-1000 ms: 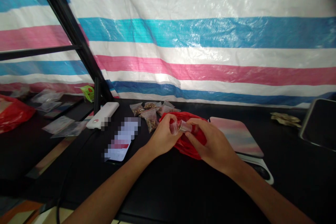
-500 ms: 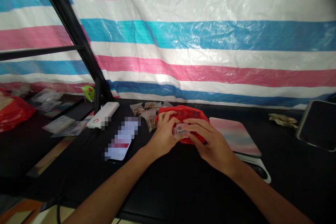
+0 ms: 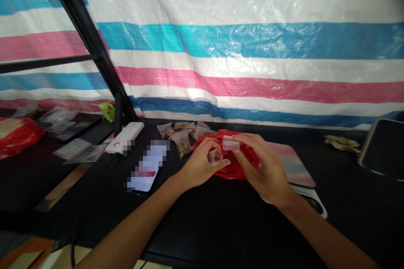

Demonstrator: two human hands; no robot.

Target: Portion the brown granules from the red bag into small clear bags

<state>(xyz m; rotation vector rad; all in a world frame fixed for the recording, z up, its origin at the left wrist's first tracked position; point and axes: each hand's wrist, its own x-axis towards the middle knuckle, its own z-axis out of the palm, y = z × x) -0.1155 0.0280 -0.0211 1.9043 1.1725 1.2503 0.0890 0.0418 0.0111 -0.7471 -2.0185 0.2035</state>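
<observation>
My left hand (image 3: 202,162) is closed on a small clear plastic bag (image 3: 215,157), its mouth held round toward me and some brown bits showing inside. Between the thumb and fingers of my right hand (image 3: 263,168) is a small clear plastic cup (image 3: 231,143), tipped on its side just above and right of the bag. The two are apart. Under and behind both hands lies a crumpled red plastic bag (image 3: 236,172), whose contents I cannot make out. Several small zip bags (image 3: 181,143) filled with brown pieces lie left of it, behind my left hand.
Left of my hands are a lit phone (image 3: 147,168) and a white power bank (image 3: 126,138). A pink-and-grey flat scale-like device (image 3: 292,164) sits right. Flat clear bags (image 3: 74,149) and another red bag (image 3: 25,136) lie far left; a dark-screened device (image 3: 383,149) stands far right.
My right hand has drawn the cup up and right, away from the mouth of the bag in my left hand. The left hand has stayed nearly in place.
</observation>
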